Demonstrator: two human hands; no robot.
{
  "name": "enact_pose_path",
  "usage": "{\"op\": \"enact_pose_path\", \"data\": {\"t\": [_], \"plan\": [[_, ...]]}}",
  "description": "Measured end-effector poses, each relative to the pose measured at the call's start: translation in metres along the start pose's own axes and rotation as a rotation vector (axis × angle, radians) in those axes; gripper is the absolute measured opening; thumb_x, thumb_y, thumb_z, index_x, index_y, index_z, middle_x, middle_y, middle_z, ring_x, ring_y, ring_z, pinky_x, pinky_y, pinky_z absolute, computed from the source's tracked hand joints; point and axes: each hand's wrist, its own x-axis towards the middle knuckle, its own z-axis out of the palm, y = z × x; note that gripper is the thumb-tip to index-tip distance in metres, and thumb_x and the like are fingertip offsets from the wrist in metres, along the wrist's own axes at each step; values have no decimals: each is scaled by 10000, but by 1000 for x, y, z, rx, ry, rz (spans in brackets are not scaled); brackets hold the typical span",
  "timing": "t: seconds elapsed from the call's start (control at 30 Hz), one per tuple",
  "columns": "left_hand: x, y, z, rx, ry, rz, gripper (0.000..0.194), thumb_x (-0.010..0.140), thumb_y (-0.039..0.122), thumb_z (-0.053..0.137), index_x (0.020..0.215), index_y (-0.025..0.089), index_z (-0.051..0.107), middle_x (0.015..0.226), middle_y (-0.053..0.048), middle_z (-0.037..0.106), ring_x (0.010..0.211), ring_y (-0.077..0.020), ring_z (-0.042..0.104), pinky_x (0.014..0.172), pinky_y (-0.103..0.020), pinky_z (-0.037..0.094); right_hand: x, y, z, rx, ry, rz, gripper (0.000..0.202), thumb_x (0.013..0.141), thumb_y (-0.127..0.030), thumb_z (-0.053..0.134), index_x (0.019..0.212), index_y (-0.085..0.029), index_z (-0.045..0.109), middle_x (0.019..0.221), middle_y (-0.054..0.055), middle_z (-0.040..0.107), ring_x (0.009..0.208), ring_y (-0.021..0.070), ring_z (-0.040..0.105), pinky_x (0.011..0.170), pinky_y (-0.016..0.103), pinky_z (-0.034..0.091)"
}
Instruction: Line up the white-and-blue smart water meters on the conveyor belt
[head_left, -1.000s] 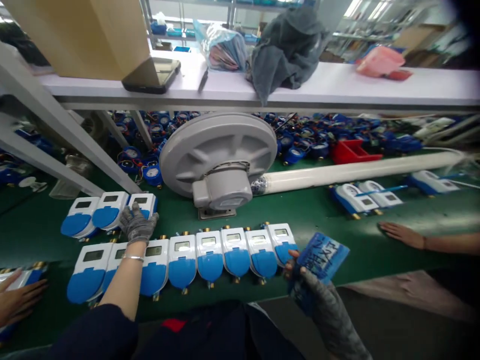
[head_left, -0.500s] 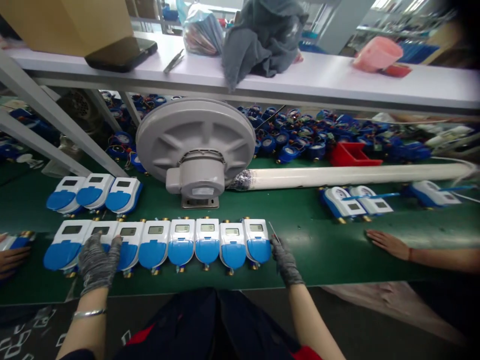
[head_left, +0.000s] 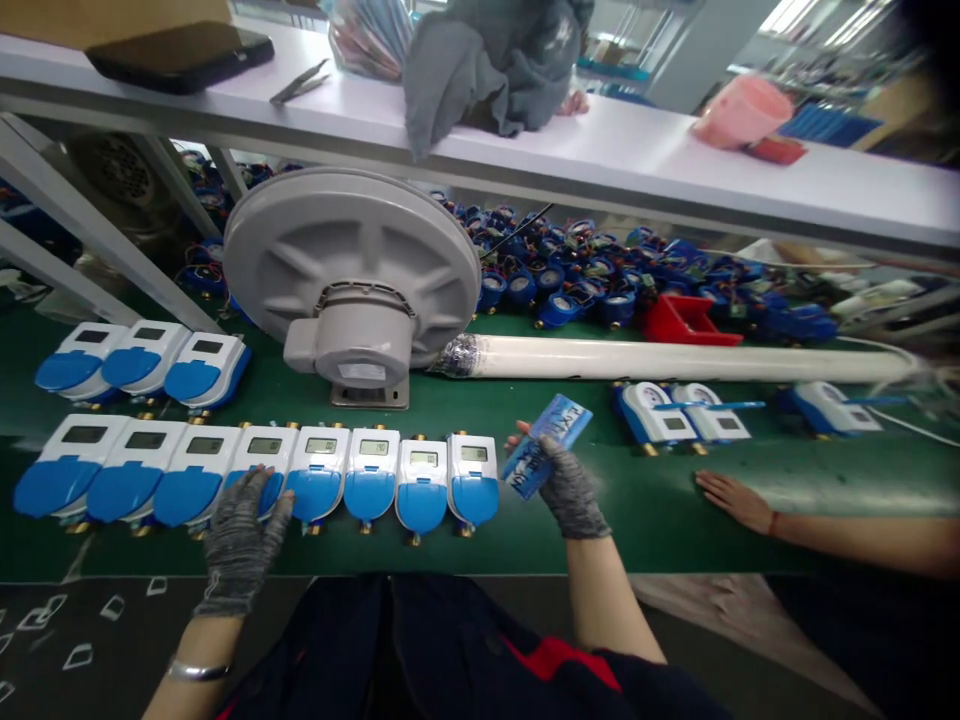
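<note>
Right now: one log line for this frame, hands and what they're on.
left hand: flat on front row of meters | right hand: holding blue card beside row's right end | co-worker's hand: flat on green mat

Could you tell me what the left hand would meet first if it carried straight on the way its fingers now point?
The left hand already rests on the front row of meters; carried on, probably the grey blower behind.

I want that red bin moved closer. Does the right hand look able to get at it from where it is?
Probably yes: the right hand holds a blue card, and the white tube lies between it and the red bin, low enough to reach over.
</note>
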Motion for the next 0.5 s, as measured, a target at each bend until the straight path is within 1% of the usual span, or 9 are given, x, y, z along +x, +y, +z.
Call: {"op": "enact_pose_path", "data": {"t": [0.07, 0.13, 0.23, 0.37, 0.43, 0.5], "plan": [[2, 3, 5, -41, 0, 68, 557, 928, 527, 505, 1325, 141, 561, 1370, -166, 562, 1317, -320, 490, 1189, -469, 334, -6, -3, 20, -2, -107, 27, 675, 714, -594, 736, 1227, -160, 668, 1005, 99, 746, 897, 249, 686, 816, 389, 547], [7, 1, 5, -74, -11, 114, 545, 938, 506, 517, 1338, 137, 552, 1375, -172, 559, 1320, -321, 488, 1181, -476, 349, -10, 0, 41, -70, -131, 15, 713, 730, -637, 706, 1231, -130, 671, 960, 108, 749, 855, 254, 689, 784, 387, 550], [13, -9, 1, -121, -36, 162, 514, 945, 465, 538, 1347, 144, 547, 1374, -167, 565, 1306, -313, 508, 1166, -470, 378, -10, 10, 70, -255, -104, -66, 720, 764, -679, 659, 1209, -115, 692, 866, 100, 748, 809, 265, 692, 754, 388, 554], [12, -35, -9, -124, -20, 200, 485, 952, 461, 547, 1324, 150, 569, 1331, -157, 602, 1254, -312, 559, 1124, -498, 430, 2, 27, 103, -368, -72, -197, 681, 758, -645, 687, 1227, -152, 688, 909, 71, 751, 847, 263, 689, 777, 380, 562], [9, -51, -14, -113, 6, 213, 478, 958, 464, 543, 1312, 146, 580, 1311, -156, 619, 1233, -318, 575, 1094, -520, 459, 13, 36, 120, -426, 11, -293, 676, 752, -642, 687, 1191, -128, 696, 927, 80, 746, 864, 268, 681, 792, 390, 563], [6, -66, -21, -116, 21, 216, 472, 962, 453, 547, 1320, 147, 577, 1316, -154, 620, 1232, -312, 579, 1079, -517, 476, 25, 46, 139, -508, 90, -453, 651, 799, -634, 637, 1196, -121, 691, 991, 97, 740, 936, 279, 671, 870, 422, 547]]}}
